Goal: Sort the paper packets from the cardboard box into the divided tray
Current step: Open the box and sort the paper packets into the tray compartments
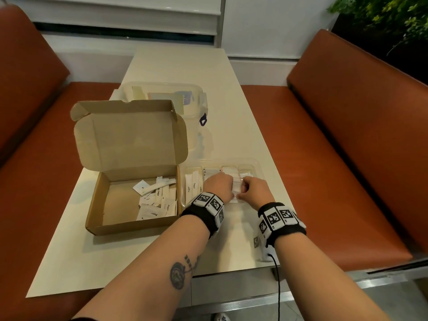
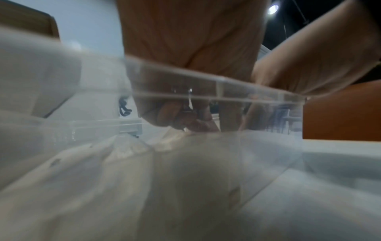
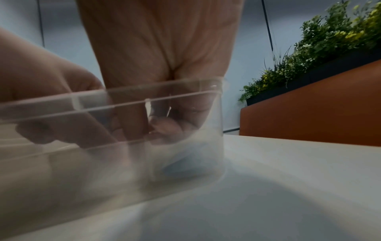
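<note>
Both forearms reach forward over the pale surface (image 1: pixel 231 93), wrists side by side above the clear divided tray (image 1: pixel 256 166). Each wrist carries a black band with square coded markers.

Left hand (image 1: pixel 218 185): knuckles up, fingers curled down into a middle compartment of the tray. The left wrist view shows its fingertips (image 2: pixel 198 124) bunched together behind the tray wall (image 2: pixel 257 93), on white paper. Whether this grip pinches a packet or only presses on it cannot be told; the view is blurred.

Right hand (image 1: pixel 253 187): close beside the left, fingers curled down. From the head view its grip pinches the edge of a small white packet (image 1: pixel 236 189) held between the two hands over the tray. The right wrist view shows the curled fingers (image 3: pixel 164 127) behind the tray wall (image 3: pixel 115 101).

The tray's leftmost compartment holds long white sachets (image 1: pixel 192 185) printed "Sugar". Further compartments hold white packets; their print is unreadable.

The cardboard box (image 1: pixel 97 205) stands open just left of the tray, lid tilted back. Loose packets (image 1: pixel 157 200) lie in its right half; some read "Pepper", one long sachet reads "Sugar".

Behind the box stands a clear lidded container (image 1: pixel 196 93); its label print is unreadable.
</note>
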Action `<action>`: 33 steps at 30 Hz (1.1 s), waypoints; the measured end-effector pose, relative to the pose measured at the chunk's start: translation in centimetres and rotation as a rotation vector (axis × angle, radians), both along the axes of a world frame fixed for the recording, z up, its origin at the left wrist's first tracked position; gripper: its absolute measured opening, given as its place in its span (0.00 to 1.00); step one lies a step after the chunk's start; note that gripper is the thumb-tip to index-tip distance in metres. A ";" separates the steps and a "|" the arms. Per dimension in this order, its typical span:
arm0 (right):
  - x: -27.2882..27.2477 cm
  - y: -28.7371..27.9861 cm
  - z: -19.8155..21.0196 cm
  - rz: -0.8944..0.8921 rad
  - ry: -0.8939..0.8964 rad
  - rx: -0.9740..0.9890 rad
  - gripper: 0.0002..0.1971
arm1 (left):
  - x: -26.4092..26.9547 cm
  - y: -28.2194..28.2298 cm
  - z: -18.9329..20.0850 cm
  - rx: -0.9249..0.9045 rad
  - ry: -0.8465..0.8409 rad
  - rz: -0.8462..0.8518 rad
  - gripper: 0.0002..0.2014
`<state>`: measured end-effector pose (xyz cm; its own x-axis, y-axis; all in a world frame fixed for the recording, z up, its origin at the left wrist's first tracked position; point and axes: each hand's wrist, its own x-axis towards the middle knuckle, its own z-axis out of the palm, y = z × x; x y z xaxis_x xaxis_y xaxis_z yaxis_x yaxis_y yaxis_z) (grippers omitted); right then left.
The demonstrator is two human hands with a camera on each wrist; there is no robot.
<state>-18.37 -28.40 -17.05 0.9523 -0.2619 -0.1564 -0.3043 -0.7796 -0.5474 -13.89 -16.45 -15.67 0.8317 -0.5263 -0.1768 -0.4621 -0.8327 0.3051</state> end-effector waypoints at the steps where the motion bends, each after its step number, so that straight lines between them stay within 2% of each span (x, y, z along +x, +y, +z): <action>1: 0.0 0.0 0.0 -0.001 0.005 0.001 0.20 | 0.0 0.1 0.1 -0.011 -0.007 0.009 0.09; 6: 0.0 0.1 0.1 -0.011 0.015 0.002 0.17 | -0.2 0.3 0.1 -0.042 -0.019 0.038 0.09; 9: -0.1 0.1 0.7 -0.022 0.004 0.020 0.16 | -0.2 0.7 0.5 -0.123 0.010 0.069 0.08; 12: 0.2 0.7 2.3 -0.080 -0.094 0.009 0.16 | 0.1 2.4 1.6 -0.262 0.022 0.171 0.11; 15: 0.7 3.3 4.5 -0.075 -0.222 0.026 0.16 | 0.9 5.4 2.5 -0.344 0.019 0.353 0.10; 18: 1.3 7.9 5.9 0.027 -0.234 0.109 0.07 | 2.1 9.7 2.6 -0.287 0.037 0.564 0.12; 21: 1.1 12.6 5.5 0.202 -0.068 0.146 0.04 | 2.7 14.2 2.1 -0.170 0.101 0.715 0.11; 23: 0.7 15.0 4.8 0.316 0.022 0.095 0.02 | 2.8 16.5 1.4 -0.126 0.175 0.785 0.10; 27: 0.1 17.1 4.0 0.413 0.069 -0.016 0.05 | 2.7 18.1 0.1 -0.004 0.285 0.742 0.15; 31: -0.2 17.1 4.4 0.422 0.092 0.002 0.06 | 2.7 17.4 -0.2 -0.003 0.327 0.694 0.21; 33: -0.4 17.1 4.5 0.423 0.099 0.023 0.06 | 2.8 16.8 0.3 0.019 0.400 0.677 0.24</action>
